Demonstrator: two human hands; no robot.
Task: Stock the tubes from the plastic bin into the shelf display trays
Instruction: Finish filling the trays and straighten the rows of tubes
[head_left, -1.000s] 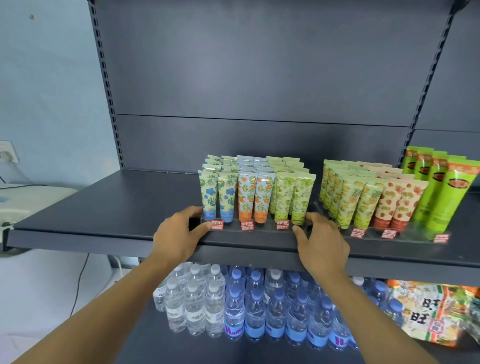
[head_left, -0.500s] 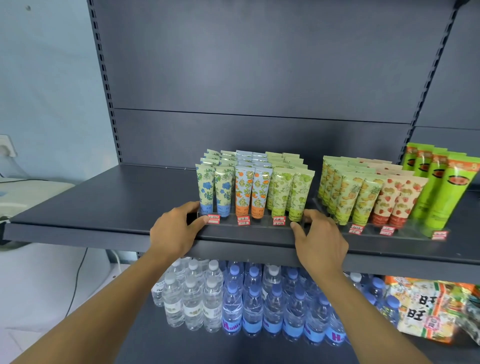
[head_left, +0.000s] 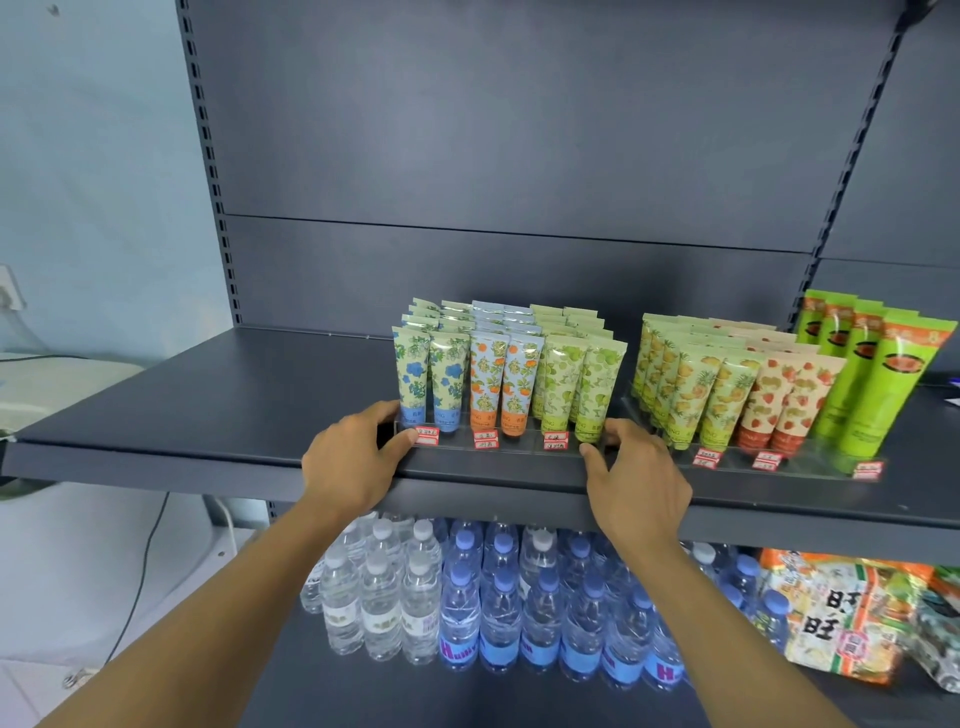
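A clear display tray (head_left: 511, 451) stands on the dark shelf (head_left: 218, 405), filled with upright rows of blue-flower, orange and green tubes (head_left: 506, 384). My left hand (head_left: 353, 460) grips the tray's left front corner. At the tray's right front corner sits my right hand (head_left: 636, 475), gripping it as well. A second clear tray (head_left: 810, 465) to the right holds pineapple, strawberry and tall bright green tubes. The plastic bin is out of sight.
Below the shelf stand several water bottles (head_left: 467, 597) and snack bags (head_left: 841, 618) at the right. The shelf's left half is bare. A white appliance (head_left: 57, 379) and a cable lie at the far left by the wall.
The view has drifted slightly, so the shelf and trays sit a little higher in frame. Both hands keep their grip on the tray's front corners.
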